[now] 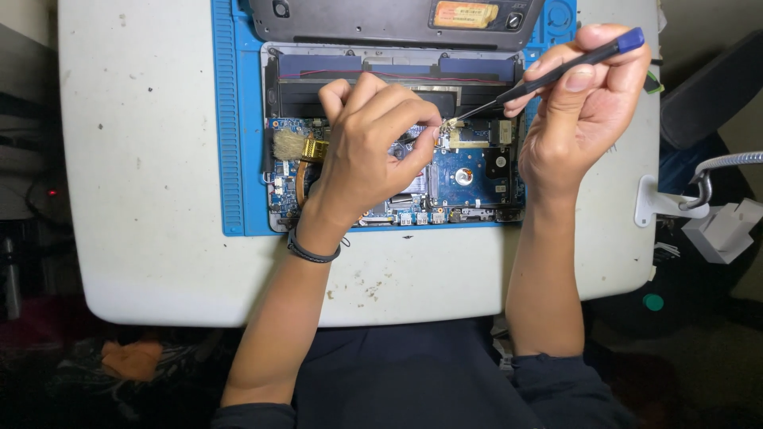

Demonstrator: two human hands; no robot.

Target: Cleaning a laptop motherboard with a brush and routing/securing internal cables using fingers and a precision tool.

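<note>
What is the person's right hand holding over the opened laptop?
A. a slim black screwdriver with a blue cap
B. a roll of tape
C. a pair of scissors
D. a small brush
A: the right hand grips a slim black screwdriver with a blue cap, its tip down at the laptop's circuit board; the brush lies by the left hand.

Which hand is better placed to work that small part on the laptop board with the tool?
Right. The right hand already holds the screwdriver with its tip at the small part. The left hand pinches beside that part and carries no tool.
</note>
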